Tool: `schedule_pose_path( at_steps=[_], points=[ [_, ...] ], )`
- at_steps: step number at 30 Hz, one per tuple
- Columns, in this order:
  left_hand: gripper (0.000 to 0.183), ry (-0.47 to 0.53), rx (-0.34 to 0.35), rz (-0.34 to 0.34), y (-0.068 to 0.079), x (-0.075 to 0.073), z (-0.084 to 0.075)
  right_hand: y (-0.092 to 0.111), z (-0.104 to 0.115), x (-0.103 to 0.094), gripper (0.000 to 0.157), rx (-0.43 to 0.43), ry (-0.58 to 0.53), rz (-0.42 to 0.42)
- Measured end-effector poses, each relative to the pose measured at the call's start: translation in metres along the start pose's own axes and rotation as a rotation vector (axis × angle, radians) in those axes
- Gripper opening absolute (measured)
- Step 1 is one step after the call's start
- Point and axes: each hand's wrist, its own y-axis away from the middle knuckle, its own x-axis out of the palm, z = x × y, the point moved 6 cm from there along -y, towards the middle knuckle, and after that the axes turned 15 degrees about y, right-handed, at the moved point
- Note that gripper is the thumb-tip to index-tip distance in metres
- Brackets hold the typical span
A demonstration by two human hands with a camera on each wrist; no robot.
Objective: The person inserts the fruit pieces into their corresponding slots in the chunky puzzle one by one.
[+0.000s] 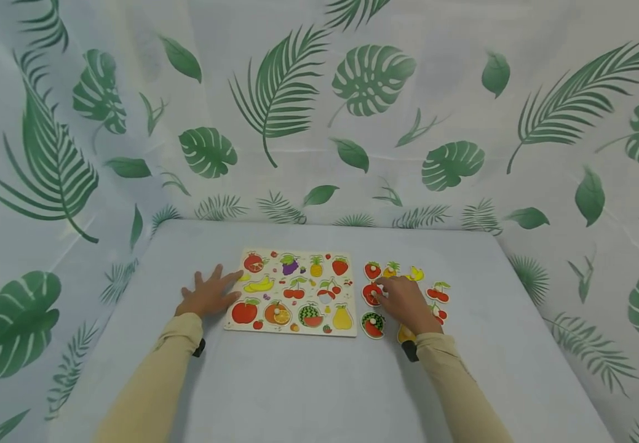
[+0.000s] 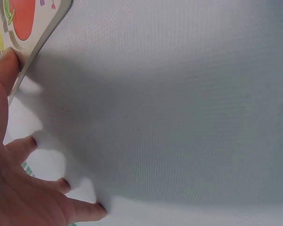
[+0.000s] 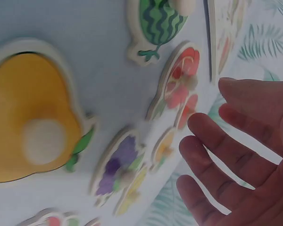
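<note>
A wooden fruit puzzle board lies flat on the table. My left hand is spread at its left side. In the left wrist view the left thumb rests on the board's edge, and the other fingers touch the table. My right hand is above the loose knobbed pieces, nearest the pomegranate piece. Seen from the right wrist, its fingers are loosely bent and apart from the thumb, holding nothing. Under it are a grape piece and a pear piece, the grapes hidden in the head view.
Around the right hand lie a strawberry piece, a pineapple piece, a banana piece, a cherry piece and a watermelon piece. A leaf-patterned cloth hangs behind the white table.
</note>
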Motion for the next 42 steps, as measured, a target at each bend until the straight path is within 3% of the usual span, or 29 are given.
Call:
schedule_pose_path(
  at_steps=[3, 12, 28, 42],
  points=[
    [0.069, 0.005, -0.002, 0.002, 0.0, -0.001, 0.001, -0.011, 0.006, 0.002, 0.025, -0.019, 0.025, 0.039],
    [0.069, -0.003, -0.01, -0.011, -0.006, 0.001, 0.006, -0.024, 0.009, 0.025, 0.012, 0.033, 0.052, 0.197],
    [0.069, 0.02, -0.024, -0.007, -0.007, 0.0, 0.004, -0.026, 0.009, 0.031, 0.005, 0.058, 0.015, 0.217],
    [0.069, 0.023, -0.024, 0.005, -0.008, 0.0, 0.006, -0.039, 0.025, 0.012, 0.007, -0.063, -0.013, 0.083]
  ],
)
